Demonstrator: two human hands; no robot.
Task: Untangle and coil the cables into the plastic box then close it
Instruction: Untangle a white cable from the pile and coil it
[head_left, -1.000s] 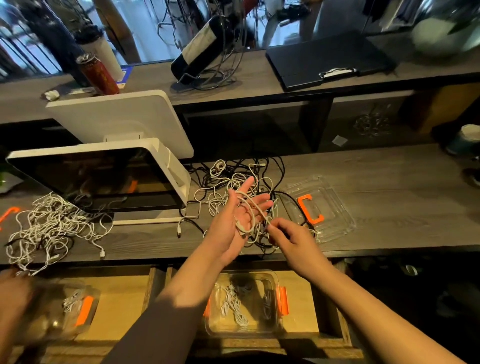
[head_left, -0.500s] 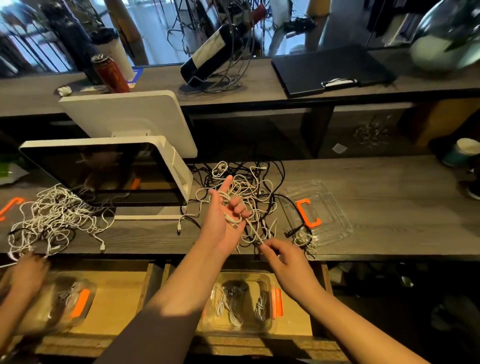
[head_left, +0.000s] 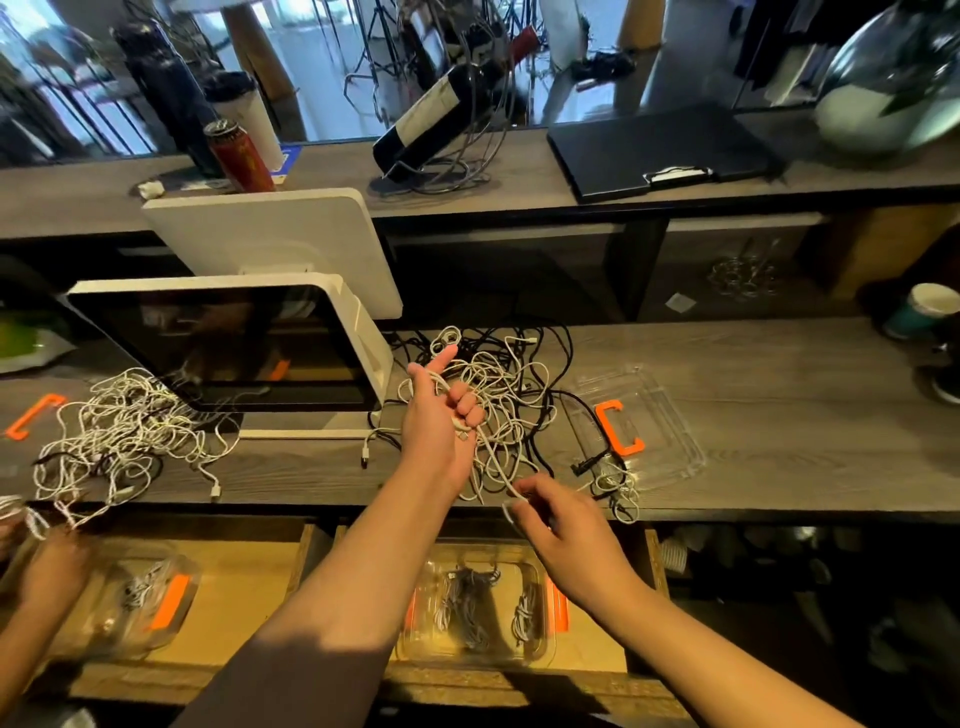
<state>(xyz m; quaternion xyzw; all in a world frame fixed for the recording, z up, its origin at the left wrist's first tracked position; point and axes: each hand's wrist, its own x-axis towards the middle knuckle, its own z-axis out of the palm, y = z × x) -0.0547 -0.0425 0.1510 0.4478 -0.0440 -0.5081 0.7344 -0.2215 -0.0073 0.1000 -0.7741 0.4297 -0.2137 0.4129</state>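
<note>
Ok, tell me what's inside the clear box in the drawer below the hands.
The plastic box holds a few small coiled cable bundles, white and grey. The right hand and forearm cover its upper right corner, so anything there is hidden. Its lid lies on the counter.

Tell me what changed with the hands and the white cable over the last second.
The left hand, open-fingered a second ago with the white cable looped over it, has curled its fingers round the coil, thumb up. The right hand drew back toward the counter edge, pinching the cable's free run and pulling it out. The cable tangle, the clear lid and the plastic box below stayed put.
</note>
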